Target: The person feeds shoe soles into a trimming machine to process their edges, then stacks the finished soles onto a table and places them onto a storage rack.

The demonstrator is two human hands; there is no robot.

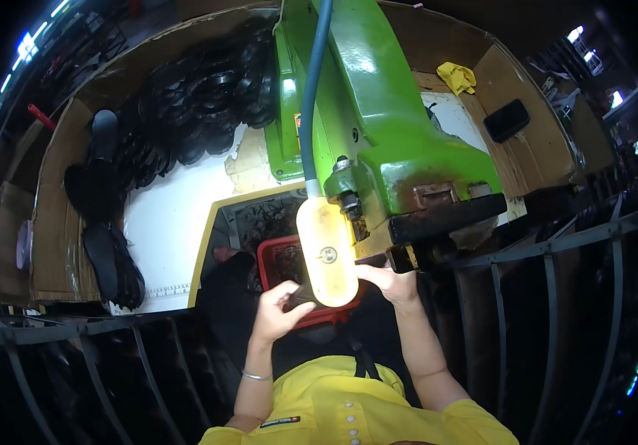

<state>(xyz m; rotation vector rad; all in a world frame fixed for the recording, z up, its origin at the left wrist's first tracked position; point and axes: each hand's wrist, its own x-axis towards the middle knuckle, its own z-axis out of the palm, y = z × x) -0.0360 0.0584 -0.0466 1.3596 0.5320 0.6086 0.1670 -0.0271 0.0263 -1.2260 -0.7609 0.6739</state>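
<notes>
My left hand (276,313) is raised over the rim of a red basket (266,259), left of a lit oval lamp (325,248). Its thumb and fingers are curved and apart, and I make out nothing between them against the dark background. On the lamp's other side, my right hand (392,283) reaches up below the head of a green machine (415,163). Its thumb side points toward the lamp, while the lamp and the machine head hide its fingertips. Whether it holds anything is not visible.
Black shoe soles (208,96) are heaped at the back left, with several more along a cardboard wall (59,200). A white tabletop (159,222) lies beside them. A phone-like black object (507,121) and a yellow cloth (457,78) sit at right. Metal bars (549,319) flank me.
</notes>
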